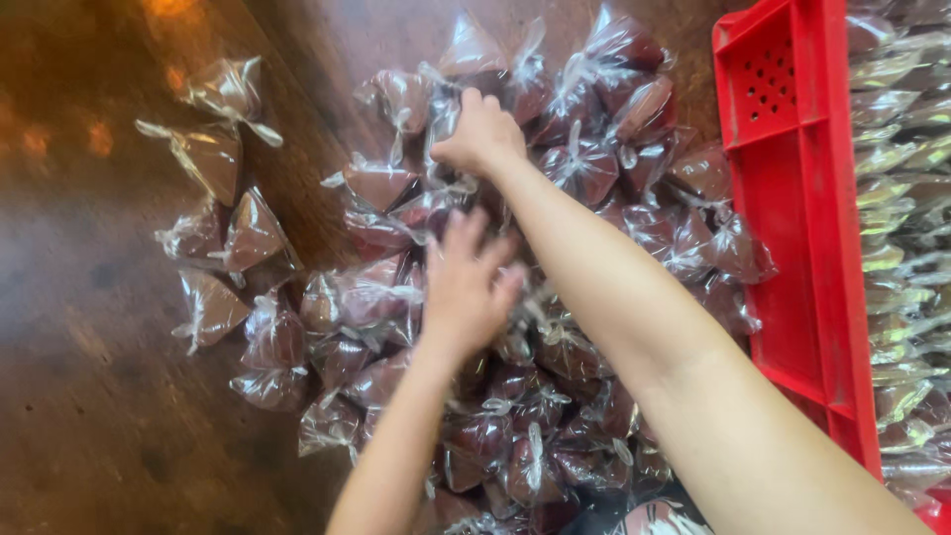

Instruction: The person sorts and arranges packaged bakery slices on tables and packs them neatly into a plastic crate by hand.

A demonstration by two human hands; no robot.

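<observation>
Dozens of small clear plastic pouches [555, 297], each knotted at the top and filled with a dark reddish-brown paste or liquid, lie heaped on a dark wooden desk [89, 396]. Both hands work inside the heap. The right hand [482, 134], reaching to about 12 o'clock of the pile's centre, is curled downward with its fingers closed among the knotted tops; it appears to pinch one or more pouches, though which one cannot be told. The left hand [466, 287], near the centre, has its fingers spread and slightly blurred, resting on or just above the pouches, gripping nothing that can be seen. A looser scatter of pouches [223, 238] lies at 9 to 10 o'clock, apart from the main heap. At 3 o'clock stands a red plastic crate [792, 198], its rim just beside the heap; beyond its wall lie rows of paler filled pouches [901, 198].

Judged from this arrangement, the step in hand is gathering pouches from the heap. A next move would call for a secure hold on the knots, not the soft bodies, and a lift clear of neighbouring tails.
</observation>
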